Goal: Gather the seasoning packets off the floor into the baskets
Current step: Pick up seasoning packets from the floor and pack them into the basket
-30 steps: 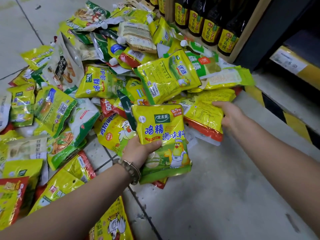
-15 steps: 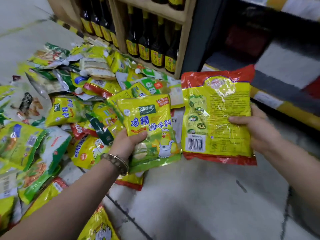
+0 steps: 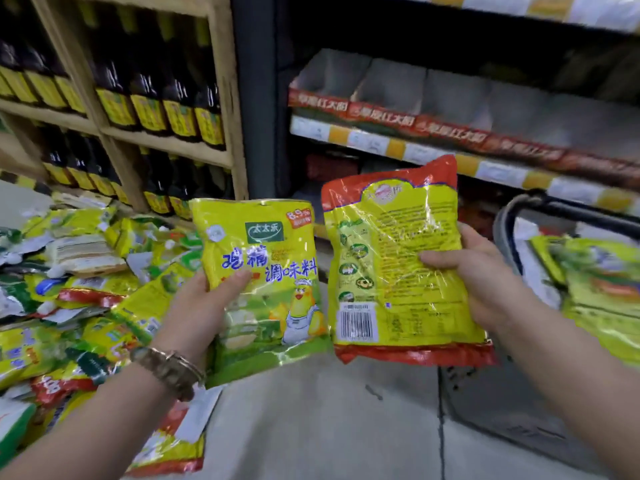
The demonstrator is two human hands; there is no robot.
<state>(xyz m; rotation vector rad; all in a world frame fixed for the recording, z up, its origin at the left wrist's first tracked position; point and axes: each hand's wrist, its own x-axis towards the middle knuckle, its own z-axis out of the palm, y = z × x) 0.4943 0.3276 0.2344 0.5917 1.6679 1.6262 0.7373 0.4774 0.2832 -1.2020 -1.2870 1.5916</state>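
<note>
At mid-frame, above the bare floor [image 3: 329, 427]: two seasoning packets, held upright side by side, close together, contact between them not discernible. Step in hand, by judgement: carrying both to the basket [image 3: 502, 410] at the right edge of the frame, which already holds several packets. To do it well: swing the red-edged packet [image 3: 391, 258] across first, since it hangs nearest the basket rim. Lower it flat onto those inside rather than dropping it on edge, then follow with the chicken-print packet [image 3: 266, 271]. Keep a firm hold on the slick film until each is over the opening. Grip, left hand [image 3: 197, 306]: pinches the chicken-print packet at its left edge, thumb pressed on the printed front, fingers behind and hidden. Grip, right hand [image 3: 485, 278]: holds the red-edged packet at its right edge, thumb across the barcode side, fingers behind, out of sight. Other stock: a large heap of packets [image 3: 86, 289] on the floor at lower left, touched by neither hand. Background: shelf of dark bottles [image 3: 149, 98], upper left.
</note>
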